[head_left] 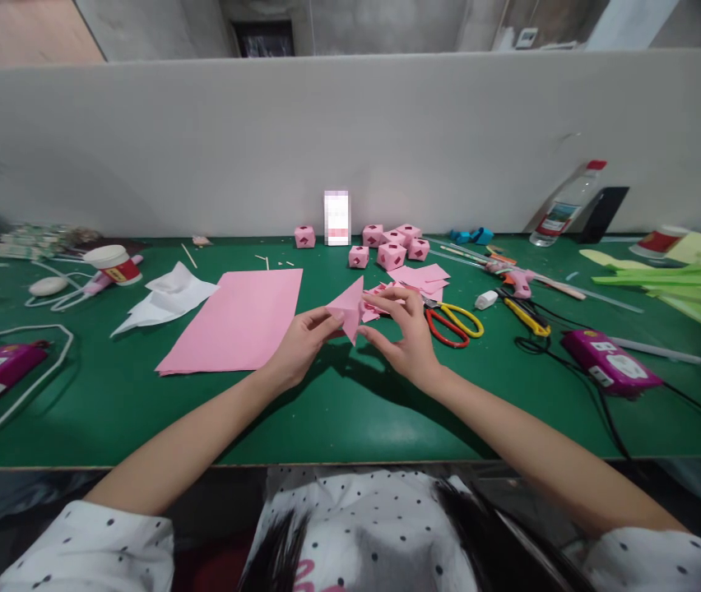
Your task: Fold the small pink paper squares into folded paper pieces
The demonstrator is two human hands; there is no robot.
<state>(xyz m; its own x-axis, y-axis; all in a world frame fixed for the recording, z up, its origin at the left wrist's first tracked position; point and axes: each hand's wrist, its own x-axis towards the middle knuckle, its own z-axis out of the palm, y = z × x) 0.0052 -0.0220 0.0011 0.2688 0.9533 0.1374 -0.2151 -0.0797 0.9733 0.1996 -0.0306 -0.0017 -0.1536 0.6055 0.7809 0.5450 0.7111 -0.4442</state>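
A folded piece of pink paper (350,308), with pointed corners, is held up above the green table. My left hand (304,341) pinches its left side between thumb and fingers. My right hand (406,333) is at the paper's right edge, thumb below and fingers above, spread apart; whether it grips the paper is hard to see. Behind the right hand lie small pink paper pieces (428,279), partly hidden by the fingers. Scissors (454,323) with red and yellow handles rest beside that hand. A stack of pink sheets (239,321) lies left of my left hand.
Several folded pink paper cubes (392,255) and a phone (336,218) stand along the grey partition (233,148). A glue gun (514,279), yellow-handled pliers (526,315) and a purple power strip (610,362) with cables are at right. Crumpled white paper (169,296) and a paper cup (113,265) are left.
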